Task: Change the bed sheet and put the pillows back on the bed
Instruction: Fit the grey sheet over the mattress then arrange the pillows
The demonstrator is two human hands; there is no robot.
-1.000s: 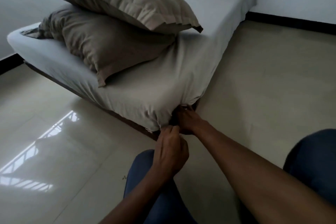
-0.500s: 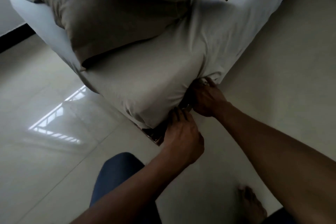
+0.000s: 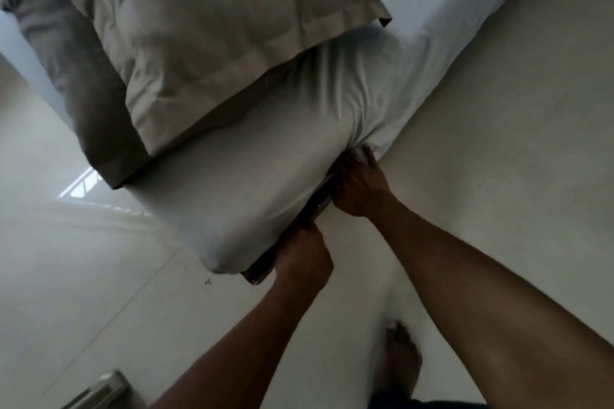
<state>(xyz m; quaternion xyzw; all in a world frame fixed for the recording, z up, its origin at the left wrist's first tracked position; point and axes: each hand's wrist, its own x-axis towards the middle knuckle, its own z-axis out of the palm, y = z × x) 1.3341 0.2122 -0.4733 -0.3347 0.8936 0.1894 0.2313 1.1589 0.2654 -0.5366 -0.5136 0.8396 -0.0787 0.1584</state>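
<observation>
Bed sheet, pale and mostly smooth, is stretched flat and wrapped down round the corner that sits just above the dark bed frame, of which only that corner strip shows. The right hand is a little way up the long side from the frame corner, its fingers curled into a bunch of gathered sheet at the lower edge and gripping it. The left hand is right beside the frame corner, knuckles outward. Its fingertips are out of sight between sheet and frame, so I cannot tell whether they clamp the fabric or only press it. Two pillows lie on the sheet, further up from the frame corner: a beige pillow on top, overlapping a darker grey-brown pillow. On the glossy tiled floor, nearer the camera than the frame corner, stands a bare foot. Well to the left of the frame corner, a metal object is too cropped to identify.
</observation>
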